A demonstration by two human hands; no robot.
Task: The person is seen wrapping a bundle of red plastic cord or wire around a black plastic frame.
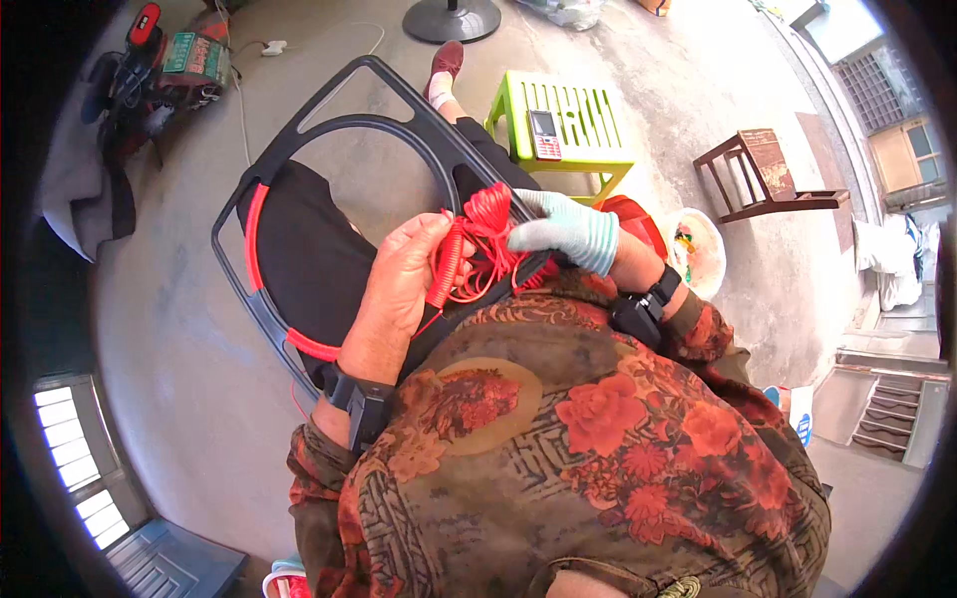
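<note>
A black plastic frame (424, 112) with a large ring inside it rests across my lap. Red cord (256, 234) is wound in tight coils along parts of the ring's left and lower side. Bare, my left hand (404, 269) is closed on the red cord, fingers pinched beside a coiled stretch at the ring's near right. In a pale blue glove, my right hand (568, 229) curls over the frame's right end, next to a bunched hank of red cord (488, 211); its fingertips are partly hidden. Loose loops of cord hang between the hands.
Ahead stands a lime green stool (588, 145) with a mobile phone (544, 136) on it. To the right are a small wooden chair (763, 179) and a white bucket (706, 254). A motorised machine (184, 70) stands far left; a round black base (451, 20) is at the top.
</note>
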